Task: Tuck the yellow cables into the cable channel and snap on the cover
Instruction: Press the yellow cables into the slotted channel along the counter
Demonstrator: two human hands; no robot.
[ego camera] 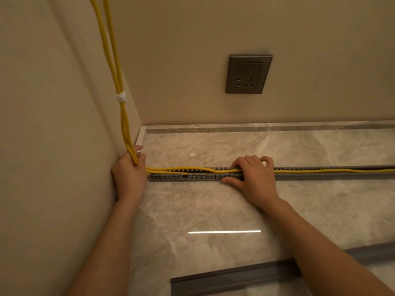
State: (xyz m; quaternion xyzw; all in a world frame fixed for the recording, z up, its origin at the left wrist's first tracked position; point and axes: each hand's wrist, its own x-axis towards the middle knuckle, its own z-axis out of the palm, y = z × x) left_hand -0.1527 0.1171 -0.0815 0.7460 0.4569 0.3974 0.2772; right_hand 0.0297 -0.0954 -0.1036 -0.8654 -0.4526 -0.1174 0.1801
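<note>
Two hands on my feed, both at the slotted grey plastic cable channel (171,177) that lies flat along the polished, veined marble counter (213,206), well out from the back wall. Left hand (129,176) sits in the corner against the smooth beige side wall (53,103), fingers curled round the yellow cables (116,67) just where they come down the wall and bend sideways. Cables are round, matte, bundled higher up by a white tie (121,97). From the bend they run right; near the channel's left end one strand humps above the comb-like teeth, further right they lie inside the trough. Right hand (254,178) straddles the channel mid-run: fingers bent over the far toothed wall, thumb stretched along the near wall, gripping it across, with the cables passing under the palm. Long flat grey cover (235,276) lies loose on the counter near the front edge, apart from the channel. Square dark grey wall outlet (248,74) sits on the back wall above.
</note>
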